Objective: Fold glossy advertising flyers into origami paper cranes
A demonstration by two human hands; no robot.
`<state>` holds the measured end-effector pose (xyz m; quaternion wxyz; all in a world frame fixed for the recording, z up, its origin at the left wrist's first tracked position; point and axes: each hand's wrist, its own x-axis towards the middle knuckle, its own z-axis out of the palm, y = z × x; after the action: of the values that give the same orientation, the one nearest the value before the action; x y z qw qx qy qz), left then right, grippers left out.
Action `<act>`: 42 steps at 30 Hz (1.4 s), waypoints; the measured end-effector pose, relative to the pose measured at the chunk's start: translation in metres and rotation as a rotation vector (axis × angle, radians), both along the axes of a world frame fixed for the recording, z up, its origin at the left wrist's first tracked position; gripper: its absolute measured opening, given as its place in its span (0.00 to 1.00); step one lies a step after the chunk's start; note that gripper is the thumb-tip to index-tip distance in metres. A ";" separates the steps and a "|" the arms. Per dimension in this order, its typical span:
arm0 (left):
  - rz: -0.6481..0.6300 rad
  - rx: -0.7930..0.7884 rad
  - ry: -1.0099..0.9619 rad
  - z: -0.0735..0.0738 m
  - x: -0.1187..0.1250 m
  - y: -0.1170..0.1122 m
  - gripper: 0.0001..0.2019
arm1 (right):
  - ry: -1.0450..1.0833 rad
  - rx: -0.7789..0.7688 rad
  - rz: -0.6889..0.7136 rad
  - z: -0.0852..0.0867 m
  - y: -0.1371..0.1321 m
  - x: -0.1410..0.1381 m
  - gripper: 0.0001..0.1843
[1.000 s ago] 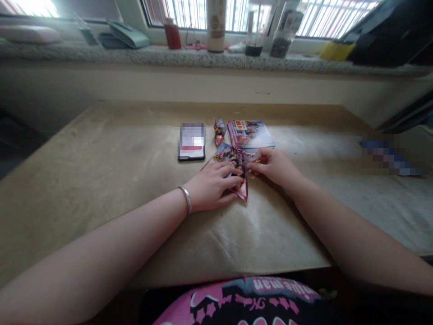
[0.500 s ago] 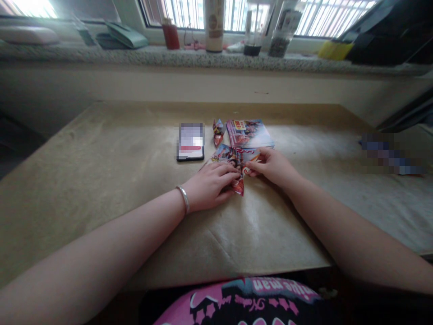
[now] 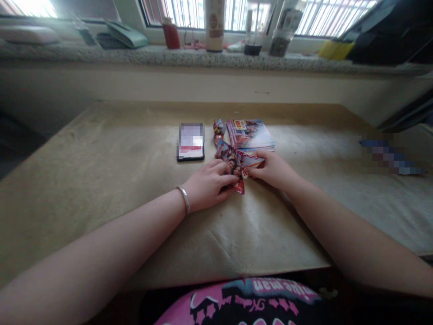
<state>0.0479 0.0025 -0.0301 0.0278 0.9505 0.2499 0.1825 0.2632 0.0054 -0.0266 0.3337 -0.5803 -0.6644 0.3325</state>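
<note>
Printed paper [image 3: 237, 163] under flat left hand [image 3: 207, 186], in right hand's [image 3: 273, 169] tight grip

Two hands are counted: one left hand [image 3: 208, 185], one right hand [image 3: 272, 168]. One silver bracelet [image 3: 184, 199] is noted. One printed sheet [image 3: 237, 162], one small folded paper piece [image 3: 218, 127], one stack of printed leaflets [image 3: 250, 133] and one phone [image 3: 191, 142] are counted on one table [image 3: 101, 180]. On one windowsill [image 3: 203, 56], one red cup [image 3: 171, 34], one tall tumbler [image 3: 214, 22] and two clear containers [image 3: 253, 27] are counted; the rest is too blurred to count.
</note>
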 end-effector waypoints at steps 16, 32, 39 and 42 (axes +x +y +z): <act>0.031 0.144 -0.184 -0.007 -0.004 0.006 0.51 | -0.173 0.232 0.167 0.009 -0.012 -0.005 0.06; 0.214 0.280 -0.279 0.002 -0.004 0.000 0.45 | 0.130 0.353 0.076 0.009 -0.019 -0.008 0.05; 0.034 0.204 -0.484 -0.005 -0.005 0.011 0.51 | 0.288 0.365 0.027 0.009 -0.024 -0.013 0.06; 0.016 0.111 -0.505 -0.008 -0.005 0.014 0.52 | 0.309 0.377 0.033 0.010 -0.026 -0.014 0.06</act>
<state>0.0433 0.0161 -0.0386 0.0358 0.8729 0.2321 0.4276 0.2490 -0.0201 -0.0167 0.5284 -0.4388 -0.6651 0.2931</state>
